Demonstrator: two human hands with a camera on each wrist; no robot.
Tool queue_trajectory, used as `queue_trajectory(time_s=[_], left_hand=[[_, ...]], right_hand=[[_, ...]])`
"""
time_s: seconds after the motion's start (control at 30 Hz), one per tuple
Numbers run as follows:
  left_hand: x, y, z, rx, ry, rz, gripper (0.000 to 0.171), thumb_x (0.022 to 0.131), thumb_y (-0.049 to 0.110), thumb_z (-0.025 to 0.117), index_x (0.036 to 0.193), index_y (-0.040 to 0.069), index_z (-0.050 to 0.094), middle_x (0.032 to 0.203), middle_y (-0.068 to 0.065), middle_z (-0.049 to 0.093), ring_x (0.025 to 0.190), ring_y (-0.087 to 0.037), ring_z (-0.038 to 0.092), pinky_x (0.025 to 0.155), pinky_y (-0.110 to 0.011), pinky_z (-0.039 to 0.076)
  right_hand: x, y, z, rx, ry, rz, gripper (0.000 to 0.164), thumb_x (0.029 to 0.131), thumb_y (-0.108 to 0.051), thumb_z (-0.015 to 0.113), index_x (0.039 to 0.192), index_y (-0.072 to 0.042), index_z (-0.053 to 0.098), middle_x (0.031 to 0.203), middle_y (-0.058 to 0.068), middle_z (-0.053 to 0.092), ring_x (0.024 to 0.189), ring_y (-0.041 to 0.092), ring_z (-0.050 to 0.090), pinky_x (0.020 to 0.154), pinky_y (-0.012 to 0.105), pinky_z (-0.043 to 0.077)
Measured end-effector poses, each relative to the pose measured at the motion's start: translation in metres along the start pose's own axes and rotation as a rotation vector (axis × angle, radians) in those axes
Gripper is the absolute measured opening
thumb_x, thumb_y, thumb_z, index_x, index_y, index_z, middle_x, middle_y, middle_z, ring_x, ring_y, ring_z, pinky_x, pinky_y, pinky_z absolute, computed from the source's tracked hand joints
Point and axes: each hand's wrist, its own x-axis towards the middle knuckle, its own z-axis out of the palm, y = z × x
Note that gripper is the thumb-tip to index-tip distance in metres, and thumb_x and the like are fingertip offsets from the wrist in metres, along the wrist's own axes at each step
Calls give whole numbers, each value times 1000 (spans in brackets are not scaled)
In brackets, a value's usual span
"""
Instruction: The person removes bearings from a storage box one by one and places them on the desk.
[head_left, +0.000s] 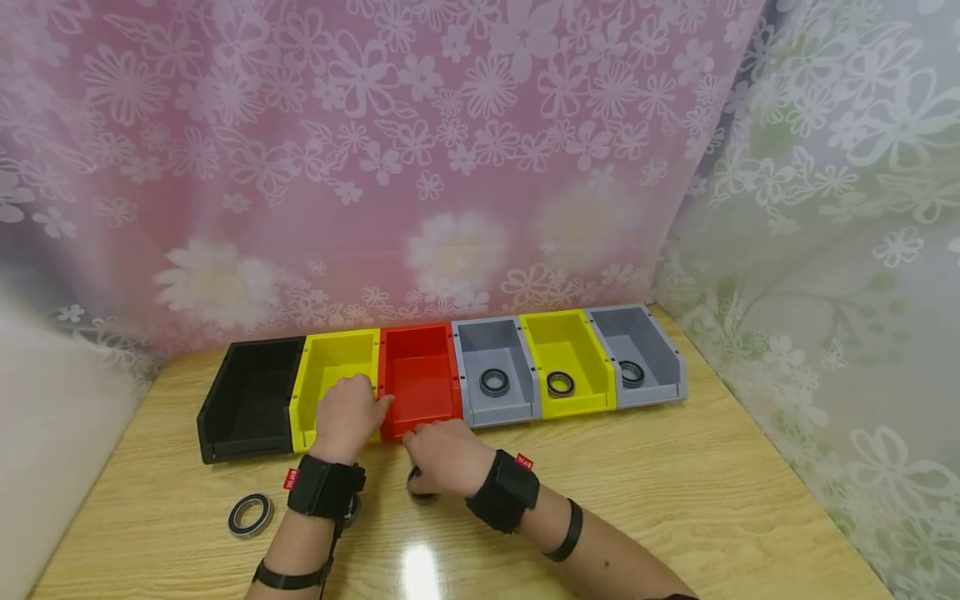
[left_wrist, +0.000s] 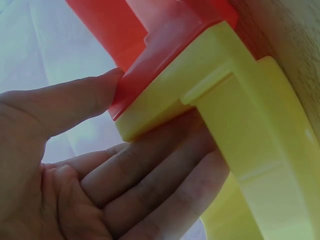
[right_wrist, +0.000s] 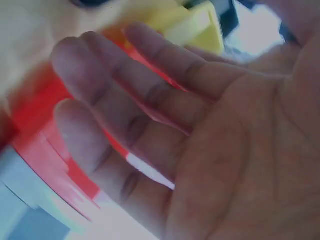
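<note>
My left hand grips the adjoining side walls of the left yellow bin and the red bin. Its thumb lies against the red side, and its fingers reach into the yellow bin. In front of the red bin, my right hand hovers with fingers extended and slightly bent, holding nothing. A ball bearing sits on the table, partly hidden by the right thumb. Another bearing is mostly hidden behind the left wrist. Farther left lies a bearing in full view.
The bins stand in a row by the curtain. A black bin is at the left end. One bearing each lies in the left grey bin, right yellow bin and right grey bin. The wooden table extends rightward.
</note>
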Motion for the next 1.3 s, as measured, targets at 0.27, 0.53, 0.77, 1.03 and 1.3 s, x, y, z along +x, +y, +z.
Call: queue_trajectory(time_s=[0.27, 0.53, 0.77, 1.03, 1.3], left_hand=[[0, 0, 0, 25, 8, 12, 35, 92, 26, 79, 88, -6, 66, 60, -8, 53, 53, -24, 52, 50, -31, 42], [-1, 1, 3, 24, 10, 22, 36, 92, 27, 80, 80, -3, 63, 57, -7, 50, 50, -23, 50, 49, -29, 39], [-1, 1, 4, 14, 10, 1, 35, 93, 28, 78, 83, -3, 64, 57, -7, 49, 51, -23, 50, 50, -29, 38], [-3, 1, 1, 17, 4, 9, 36, 94, 28, 77, 79, -1, 63, 57, -8, 49, 52, -24, 49, 51, -30, 37], [-7, 9, 2, 15, 36, 36, 36, 95, 27, 75, 98, -6, 60, 66, -12, 55, 57, -26, 55, 53, -34, 46]], right_hand=[[2, 21, -41, 163, 120, -1, 36, 94, -37, 76, 120, -11, 72, 99, -1, 71, 82, 12, 64, 66, 24, 52], [-12, 47, -63, 375, 216, 83, 45, 100, -35, 69, 138, -12, 65, 134, 5, 67, 119, 21, 65, 91, 35, 57], [-23, 70, -73, 459, 294, 136, 47, 99, -32, 70, 141, -11, 62, 129, 7, 69, 95, 19, 67, 82, 34, 58], [-33, 94, -77, 480, 342, 224, 47, 101, -33, 68, 142, -10, 61, 126, 6, 69, 78, 13, 62, 68, 27, 54], [-40, 113, -77, 540, 336, 288, 47, 103, -32, 66, 143, -9, 60, 137, 9, 65, 105, 24, 69, 90, 40, 57]])
